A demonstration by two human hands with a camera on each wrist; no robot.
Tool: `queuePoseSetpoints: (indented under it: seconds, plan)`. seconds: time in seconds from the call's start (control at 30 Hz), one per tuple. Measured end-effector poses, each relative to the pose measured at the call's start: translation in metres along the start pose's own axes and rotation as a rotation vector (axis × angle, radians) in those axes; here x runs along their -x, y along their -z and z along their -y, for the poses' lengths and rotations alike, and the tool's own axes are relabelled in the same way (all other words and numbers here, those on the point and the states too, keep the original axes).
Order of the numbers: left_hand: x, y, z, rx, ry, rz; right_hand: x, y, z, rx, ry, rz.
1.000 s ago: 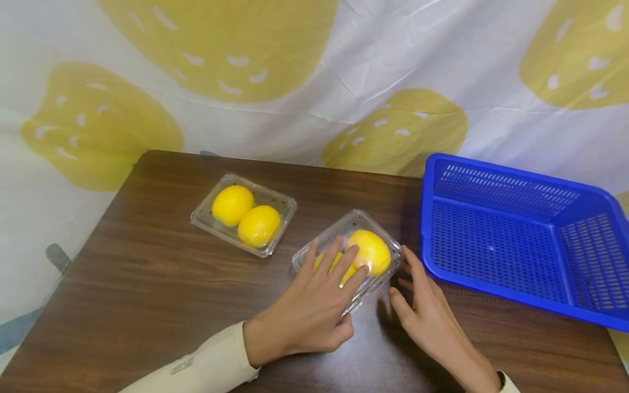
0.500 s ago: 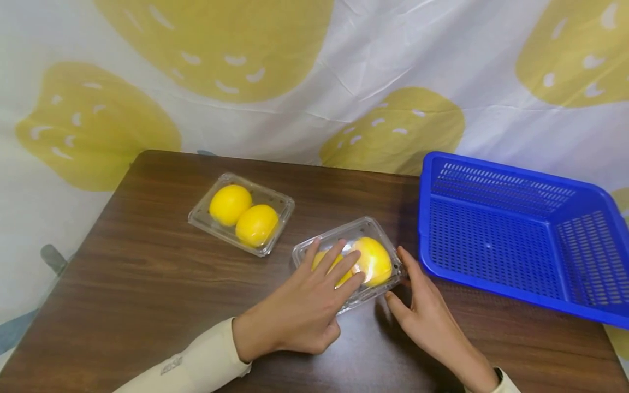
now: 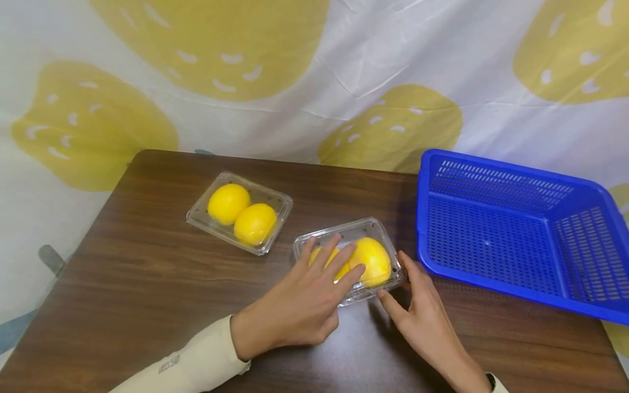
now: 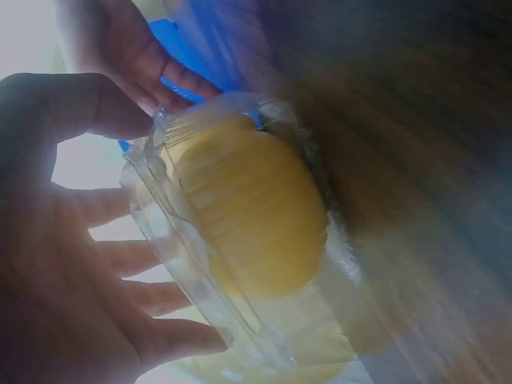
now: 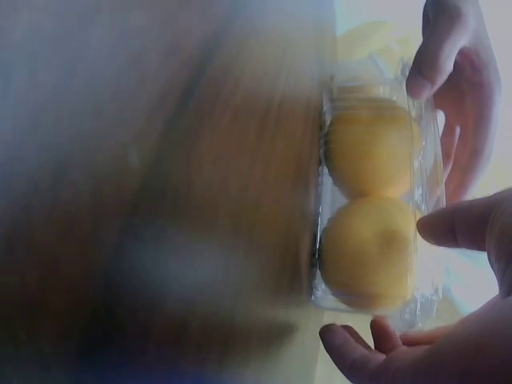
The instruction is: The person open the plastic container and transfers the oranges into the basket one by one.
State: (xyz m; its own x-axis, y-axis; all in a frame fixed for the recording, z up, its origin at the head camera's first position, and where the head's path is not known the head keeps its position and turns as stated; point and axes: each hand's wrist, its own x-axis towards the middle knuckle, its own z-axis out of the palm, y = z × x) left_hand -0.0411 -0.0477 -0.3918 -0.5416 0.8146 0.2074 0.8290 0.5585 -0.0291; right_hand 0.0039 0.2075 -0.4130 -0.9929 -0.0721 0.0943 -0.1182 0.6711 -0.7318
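A clear plastic fruit box [image 3: 356, 299] with two round yellow fruits [image 3: 372, 262] lies on the table, slightly angled. Across its lid my left hand [image 3: 307, 297] rests with fingers spread and straight, partly covering one fruit. My right hand [image 3: 422, 314] is at the box's right end, its thumb by the front corner and its index finger along the right edge. In the right wrist view, that thumb [image 5: 456, 224] meets the lid's edge, while the other fingertips lie just beyond the box's end. Farther left sits a second clear box [image 3: 196, 212] holding two yellow fruits [image 3: 229, 204].
A blue perforated plastic basket [image 3: 491, 289] stands to the right, close to my right hand. The brown wooden table [image 3: 162, 284] reaches back to a white curtain [image 3: 275, 128] printed with large yellow shapes.
The box beneath my left hand has turned so that its long side lies more sideways. My right thumb and fingers have come up against its right end. The second box stays in place.
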Motion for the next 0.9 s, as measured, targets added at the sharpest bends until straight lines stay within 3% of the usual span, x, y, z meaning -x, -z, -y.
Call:
queuePoseSetpoints:
  seconds: [0.27,0.5,0.6,0.8,0.9]
  plan:
    - [-0.006,0.005,0.002,-0.039,0.055,0.073,0.005,-0.01,0.006,0.012,-0.062,-0.048]
    - [-0.01,0.011,0.008,-0.006,0.11,0.124,0.011,-0.017,0.008,-0.001,-0.075,-0.104]
    - [-0.012,0.012,0.008,-0.014,0.107,0.14,0.01,-0.021,0.008,-0.088,-0.089,-0.108]
    - [-0.017,0.012,0.008,-0.07,0.089,0.107,0.008,-0.031,0.009,-0.418,-0.219,-0.046]
    - [-0.02,0.013,0.006,-0.086,0.084,0.095,0.008,-0.036,0.01,-0.475,-0.227,-0.06]
